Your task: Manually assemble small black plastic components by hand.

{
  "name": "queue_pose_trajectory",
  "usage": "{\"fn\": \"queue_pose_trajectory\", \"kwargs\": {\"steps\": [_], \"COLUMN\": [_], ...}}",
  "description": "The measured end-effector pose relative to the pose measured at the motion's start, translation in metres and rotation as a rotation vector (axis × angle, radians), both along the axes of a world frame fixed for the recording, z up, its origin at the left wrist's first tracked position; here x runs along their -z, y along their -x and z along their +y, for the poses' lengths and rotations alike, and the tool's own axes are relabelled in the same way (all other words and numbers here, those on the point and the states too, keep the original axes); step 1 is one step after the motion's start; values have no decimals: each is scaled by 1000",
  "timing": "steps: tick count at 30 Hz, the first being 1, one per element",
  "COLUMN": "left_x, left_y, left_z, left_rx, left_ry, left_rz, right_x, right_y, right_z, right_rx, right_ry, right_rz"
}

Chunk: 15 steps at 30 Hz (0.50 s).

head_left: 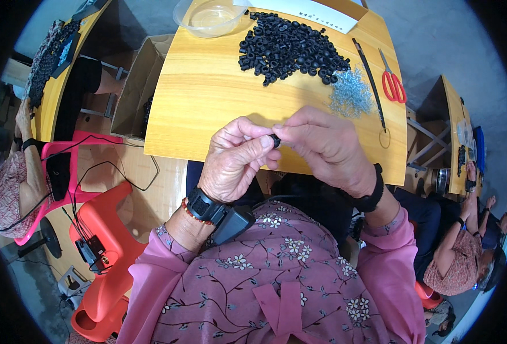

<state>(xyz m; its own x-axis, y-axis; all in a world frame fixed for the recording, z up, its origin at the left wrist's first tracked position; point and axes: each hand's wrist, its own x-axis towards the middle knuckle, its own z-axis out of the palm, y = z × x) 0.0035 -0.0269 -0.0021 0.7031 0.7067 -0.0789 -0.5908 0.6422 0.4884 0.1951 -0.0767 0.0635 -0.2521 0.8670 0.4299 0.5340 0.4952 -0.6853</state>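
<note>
Both hands meet over the near edge of the yellow wooden table (207, 97) — left hand (236, 157) and right hand (328, 146) pinch one small black rubber ring (275, 140) between thumb and fingertips, fingers of both closed on it. At 12 o'clock from the hands lies a heap of loose black rubber rings (290, 49); at 1 o'clock a small pile of tiny silvery metal bits (351, 94), with a thin black rod with a loop end (371, 80) just beside it and red-handled scissors (392, 80) further out. A clear round plastic bowl (209, 17) sits at 11 o'clock, a white paper strip (308, 12) near it. An open brown cardboard box (136, 86) stands at 10 o'clock — off the table's left side.
</note>
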Motion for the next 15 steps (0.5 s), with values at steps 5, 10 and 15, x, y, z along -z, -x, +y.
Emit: {"fn": "queue_pose_trajectory", "kwargs": {"steps": [5, 10, 15], "left_x": [2, -5, -1], "left_y": [-1, -3, -5], "left_z": [-2, -2, -4], "left_rx": [48, 104, 91], "left_ry": [28, 24, 2], "left_rz": [25, 59, 97], "right_x": [2, 2, 7], "right_y": [-4, -8, -8], "right_z": [-2, -10, -12], "right_rx": [-22, 6, 33], "right_ry": [22, 94, 86], "right_rz": [13, -4, 21]}}
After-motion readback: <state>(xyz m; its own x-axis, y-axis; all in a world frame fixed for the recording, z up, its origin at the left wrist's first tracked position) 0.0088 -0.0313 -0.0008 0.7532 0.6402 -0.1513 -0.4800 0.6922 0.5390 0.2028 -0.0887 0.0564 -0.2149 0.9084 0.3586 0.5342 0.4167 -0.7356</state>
